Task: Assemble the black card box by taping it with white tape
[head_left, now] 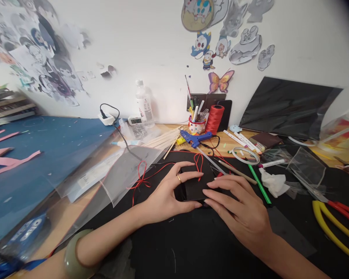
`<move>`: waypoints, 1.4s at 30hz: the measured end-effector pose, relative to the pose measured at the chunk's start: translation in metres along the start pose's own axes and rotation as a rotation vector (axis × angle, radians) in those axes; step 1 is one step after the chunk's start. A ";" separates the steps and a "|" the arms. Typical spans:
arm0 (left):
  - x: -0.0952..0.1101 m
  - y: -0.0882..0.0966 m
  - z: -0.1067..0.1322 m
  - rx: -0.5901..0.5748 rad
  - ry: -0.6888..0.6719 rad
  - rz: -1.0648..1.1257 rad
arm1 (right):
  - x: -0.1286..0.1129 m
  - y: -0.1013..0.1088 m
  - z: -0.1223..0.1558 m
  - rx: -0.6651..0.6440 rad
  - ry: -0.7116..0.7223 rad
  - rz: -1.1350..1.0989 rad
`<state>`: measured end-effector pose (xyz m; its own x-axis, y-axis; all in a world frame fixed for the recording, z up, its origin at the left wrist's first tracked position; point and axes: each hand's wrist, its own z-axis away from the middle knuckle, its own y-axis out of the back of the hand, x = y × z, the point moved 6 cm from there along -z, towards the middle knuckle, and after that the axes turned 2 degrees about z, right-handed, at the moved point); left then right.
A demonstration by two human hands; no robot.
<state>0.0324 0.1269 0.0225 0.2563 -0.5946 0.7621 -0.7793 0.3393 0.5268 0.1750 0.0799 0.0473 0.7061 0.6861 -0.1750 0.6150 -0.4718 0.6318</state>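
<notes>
My left hand (165, 193), with a ring on one finger, curls around the left side of a small black box-shaped piece (193, 188), thumb at the near edge and fingers across the top. From the right, the bent fingertips of my right hand (241, 209) press on the same piece's right side. A loop of thin red cord (198, 159) stands at its far side, with an end lying on the top. Another red cord, tied in a bow (141, 180), lies left of my left hand. The piece's underside is hidden.
A blue glue gun (195, 138) lies beyond my hands, near a red thread spool (214, 119) and a pen cup (197, 124). To the right are a green stick (259, 184), crumpled tissue (273, 182) and scissors (334, 217). Clear sheeting (125, 166) covers the left.
</notes>
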 end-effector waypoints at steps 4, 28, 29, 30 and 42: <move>0.001 0.000 -0.001 -0.008 0.004 -0.008 | -0.002 0.001 0.001 0.018 0.022 -0.016; 0.005 -0.005 -0.002 -0.001 -0.025 0.053 | -0.002 -0.001 0.009 -0.017 0.120 0.049; 0.005 -0.004 -0.001 -0.001 -0.028 0.056 | -0.001 0.000 0.009 -0.019 0.106 0.051; 0.004 -0.004 -0.001 -0.003 -0.026 0.060 | 0.002 0.001 0.009 -0.020 0.085 0.045; -0.005 -0.003 0.005 -0.094 0.125 0.087 | 0.020 0.006 0.019 -0.089 -0.125 -0.142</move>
<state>0.0309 0.1250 0.0153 0.2637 -0.4667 0.8441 -0.7461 0.4559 0.4852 0.1994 0.0799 0.0334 0.6557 0.6659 -0.3559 0.6821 -0.3203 0.6574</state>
